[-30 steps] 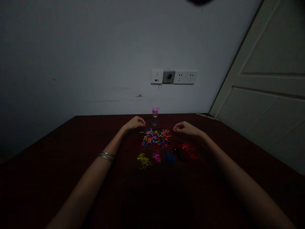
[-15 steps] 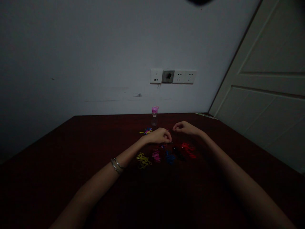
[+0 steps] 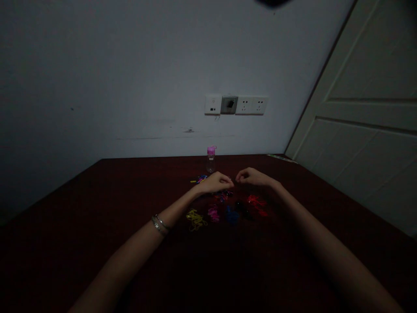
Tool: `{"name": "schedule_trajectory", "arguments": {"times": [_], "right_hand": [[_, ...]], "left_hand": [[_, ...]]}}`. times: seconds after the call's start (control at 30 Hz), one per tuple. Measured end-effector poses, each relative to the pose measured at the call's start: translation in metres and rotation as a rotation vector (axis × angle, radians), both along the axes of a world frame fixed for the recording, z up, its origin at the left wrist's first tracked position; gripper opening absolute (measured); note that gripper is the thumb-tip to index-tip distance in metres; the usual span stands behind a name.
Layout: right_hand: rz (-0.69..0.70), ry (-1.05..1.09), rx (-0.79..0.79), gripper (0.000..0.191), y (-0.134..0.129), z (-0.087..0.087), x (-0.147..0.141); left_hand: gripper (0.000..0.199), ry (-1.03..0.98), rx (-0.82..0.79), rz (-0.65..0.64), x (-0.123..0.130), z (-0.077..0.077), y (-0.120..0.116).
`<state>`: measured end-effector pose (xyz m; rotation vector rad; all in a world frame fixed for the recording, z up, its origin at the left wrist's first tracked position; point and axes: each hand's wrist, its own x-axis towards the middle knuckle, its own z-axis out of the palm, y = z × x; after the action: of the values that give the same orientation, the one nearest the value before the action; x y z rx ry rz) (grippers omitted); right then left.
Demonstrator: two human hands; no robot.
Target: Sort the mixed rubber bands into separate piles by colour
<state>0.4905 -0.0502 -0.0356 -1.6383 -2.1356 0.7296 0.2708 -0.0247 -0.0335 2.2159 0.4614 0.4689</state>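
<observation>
My left hand (image 3: 215, 182), with bracelets (image 3: 159, 224) on its wrist, hovers over the middle of the table with thumb and fingers pinched together. Close by on the right, my right hand (image 3: 252, 176) has its fingertips curled together too. Whatever either pinch holds is too small and dark to make out. Below the left hand lies a mixed bunch of small coloured loops (image 3: 222, 197). Nearer to me are separate piles of thin loops: yellow (image 3: 196, 220), pink (image 3: 213, 213), blue (image 3: 232, 215), black (image 3: 243, 208) and red (image 3: 257, 204).
Behind the hands stands a clear bottle (image 3: 210, 163) with a pink cap. More coloured pieces (image 3: 199, 179) lie just in front of it. The dark red table (image 3: 137, 187) meets a wall with sockets (image 3: 236, 105); a white door (image 3: 368, 130) is at the right.
My left hand has risen slightly away from me, uncovering more of the mixed loops beneath it. The right hand has barely shifted. The piles look the same.
</observation>
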Motion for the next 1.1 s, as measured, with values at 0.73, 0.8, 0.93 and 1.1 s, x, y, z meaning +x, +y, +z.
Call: {"name": "schedule_trajectory", "arguments": {"times": [0.73, 0.8, 0.93, 1.1], "right_hand": [[-0.135, -0.221, 0.262, 0.018, 0.006, -0.032, -0.016], [-0.142, -0.242, 0.276, 0.016, 0.006, -0.034, -0.015], [-0.126, -0.274, 0.284, 0.014, 0.007, -0.035, -0.015], [-0.04, -0.236, 0.236, 0.014, 0.007, -0.027, -0.009]], "left_hand": [[0.027, -0.133, -0.249, 0.603, -0.061, -0.024, 0.075], [0.028, -0.13, -0.252, 0.61, -0.061, -0.025, 0.077], [0.029, -0.127, -0.256, 0.608, -0.062, -0.027, 0.078], [0.027, -0.114, -0.266, 0.591, -0.061, -0.025, 0.076]]}}
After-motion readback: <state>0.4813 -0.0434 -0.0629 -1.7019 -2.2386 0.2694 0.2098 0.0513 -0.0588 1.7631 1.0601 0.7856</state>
